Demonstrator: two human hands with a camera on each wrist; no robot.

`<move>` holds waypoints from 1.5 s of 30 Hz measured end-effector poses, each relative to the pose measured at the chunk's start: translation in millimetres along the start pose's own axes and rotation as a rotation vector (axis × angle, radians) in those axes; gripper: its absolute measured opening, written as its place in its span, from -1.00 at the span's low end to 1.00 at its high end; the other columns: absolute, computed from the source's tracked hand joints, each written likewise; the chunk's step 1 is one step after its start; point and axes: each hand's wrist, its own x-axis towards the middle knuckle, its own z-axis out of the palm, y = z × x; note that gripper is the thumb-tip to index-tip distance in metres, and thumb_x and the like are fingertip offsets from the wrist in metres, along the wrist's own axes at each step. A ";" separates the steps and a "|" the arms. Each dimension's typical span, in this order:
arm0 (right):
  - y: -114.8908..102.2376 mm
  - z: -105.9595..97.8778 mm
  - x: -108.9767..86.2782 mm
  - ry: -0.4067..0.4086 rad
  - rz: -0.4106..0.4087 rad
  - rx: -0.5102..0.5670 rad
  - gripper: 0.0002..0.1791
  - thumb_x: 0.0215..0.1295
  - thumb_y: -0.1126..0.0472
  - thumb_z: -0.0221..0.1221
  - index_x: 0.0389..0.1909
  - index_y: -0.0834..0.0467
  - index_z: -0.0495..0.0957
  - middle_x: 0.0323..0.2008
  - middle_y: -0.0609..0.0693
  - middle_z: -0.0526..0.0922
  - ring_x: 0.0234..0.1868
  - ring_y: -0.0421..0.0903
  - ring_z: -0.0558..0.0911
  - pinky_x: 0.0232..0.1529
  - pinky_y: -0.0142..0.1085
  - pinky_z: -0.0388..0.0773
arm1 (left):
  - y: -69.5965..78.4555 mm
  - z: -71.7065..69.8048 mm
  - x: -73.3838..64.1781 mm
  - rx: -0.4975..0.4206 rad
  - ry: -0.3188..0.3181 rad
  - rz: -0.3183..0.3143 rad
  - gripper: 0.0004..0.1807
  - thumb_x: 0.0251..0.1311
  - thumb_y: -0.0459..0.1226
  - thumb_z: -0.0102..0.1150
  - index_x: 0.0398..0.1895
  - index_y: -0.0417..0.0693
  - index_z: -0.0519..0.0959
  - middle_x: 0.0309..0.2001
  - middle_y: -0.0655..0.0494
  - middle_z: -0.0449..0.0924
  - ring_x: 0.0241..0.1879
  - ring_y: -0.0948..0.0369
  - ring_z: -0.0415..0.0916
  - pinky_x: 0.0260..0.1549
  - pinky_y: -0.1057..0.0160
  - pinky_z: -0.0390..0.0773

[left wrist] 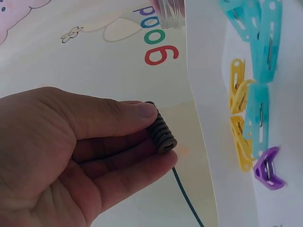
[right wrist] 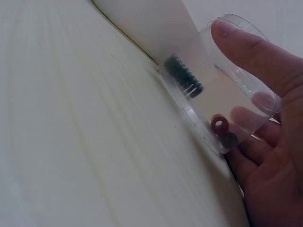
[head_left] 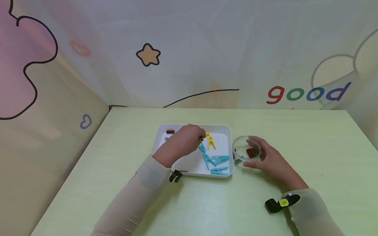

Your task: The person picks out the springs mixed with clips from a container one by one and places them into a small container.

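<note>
Between thumb and fingertips, my left hand point(head_left: 186, 139) pinches a short dark coil spring point(left wrist: 162, 130) above the white tray point(head_left: 193, 165). Only the spring's end shows past my knuckles in the head view. My right hand point(head_left: 267, 156) grips a clear round plastic jar point(right wrist: 208, 104) from its right side, thumb near the rim. Inside the jar lie a dark green spring point(right wrist: 182, 75), a red spring point(right wrist: 219, 124) seen end-on, and another dark piece beside it. The jar stands on the table, close against the tray's right wall.
In the tray lie several light blue clothespins point(head_left: 220, 159), yellow clothespins point(head_left: 211, 142), a purple clothespin point(left wrist: 269, 169), a dark red spring point(head_left: 170, 131) at the far left and a thin spring point(head_left: 183, 171) along the near wall. A printed cloth backdrop point(head_left: 189, 59) rises behind the table point(head_left: 203, 203).
</note>
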 end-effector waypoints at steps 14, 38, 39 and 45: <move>1.3 1.3 -0.9 -0.001 0.003 -0.003 0.11 -0.03 -0.22 0.40 0.49 -0.17 -0.02 0.46 0.06 0.24 0.46 0.21 0.18 0.36 0.24 0.17 | 10.9 13.5 3.2 -0.006 0.035 0.093 -0.77 0.33 -0.39 0.05 -0.10 -0.12 0.70 -0.12 0.08 0.70 -0.17 0.20 0.56 -0.08 0.30 0.58; -1.9 0.2 -1.2 0.003 0.010 -0.002 0.11 -0.02 -0.20 0.41 0.50 -0.16 -0.02 0.46 0.06 0.24 0.47 0.21 0.17 0.36 0.26 0.15 | 28.3 26.3 10.9 -0.056 0.075 0.162 -0.76 0.35 -0.34 0.06 -0.03 -0.11 0.68 -0.07 0.08 0.69 -0.11 0.21 0.58 -0.04 0.33 0.57; -2.1 0.2 -1.3 0.003 0.012 0.000 0.11 -0.02 -0.20 0.41 0.50 -0.15 -0.02 0.46 0.06 0.24 0.47 0.21 0.17 0.36 0.26 0.15 | 29.2 26.8 11.4 -0.056 0.075 0.164 -0.76 0.35 -0.33 0.07 -0.03 -0.11 0.68 -0.06 0.08 0.69 -0.10 0.21 0.58 -0.03 0.33 0.57; -1.5 0.3 -0.9 0.005 0.019 -0.003 0.10 -0.02 -0.20 0.41 0.49 -0.15 -0.01 0.45 0.06 0.25 0.47 0.21 0.17 0.37 0.25 0.14 | 32.4 31.4 17.0 -0.056 0.072 0.186 -0.75 0.35 -0.32 0.08 0.00 -0.11 0.66 -0.06 0.08 0.68 -0.08 0.20 0.58 0.02 0.32 0.57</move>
